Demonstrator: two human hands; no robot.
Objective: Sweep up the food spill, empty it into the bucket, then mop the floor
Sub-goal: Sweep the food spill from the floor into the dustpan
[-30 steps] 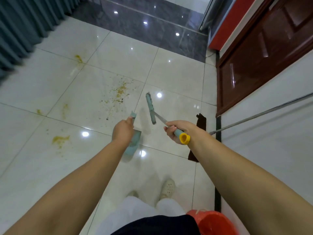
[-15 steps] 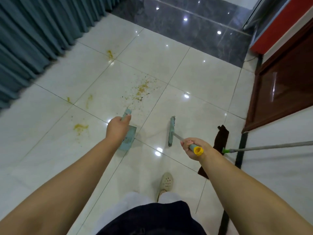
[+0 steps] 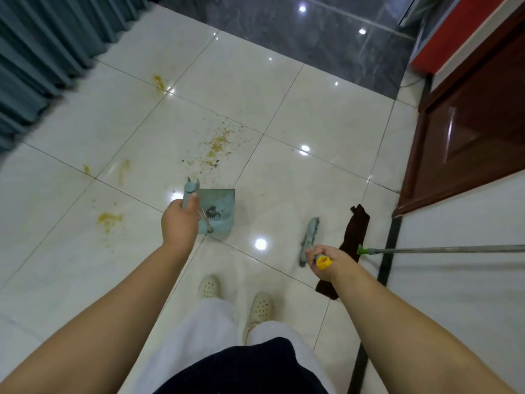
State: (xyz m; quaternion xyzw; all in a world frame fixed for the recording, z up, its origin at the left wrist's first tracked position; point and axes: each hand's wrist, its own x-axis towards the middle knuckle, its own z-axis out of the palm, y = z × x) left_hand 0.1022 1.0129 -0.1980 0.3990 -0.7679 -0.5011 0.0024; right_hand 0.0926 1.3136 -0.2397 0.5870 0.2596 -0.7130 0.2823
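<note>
teal curtain (image 3: pixel 42 52) along the floor's far left edge; dark wooden door (image 3: pixel 468 132) and red panel (image 3: pixel 460 32) at the right edge.

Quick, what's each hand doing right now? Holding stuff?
Left hand: closed around the dustpan handle, holding it.
Right hand: closed around the broom handle, holding it.
</note>
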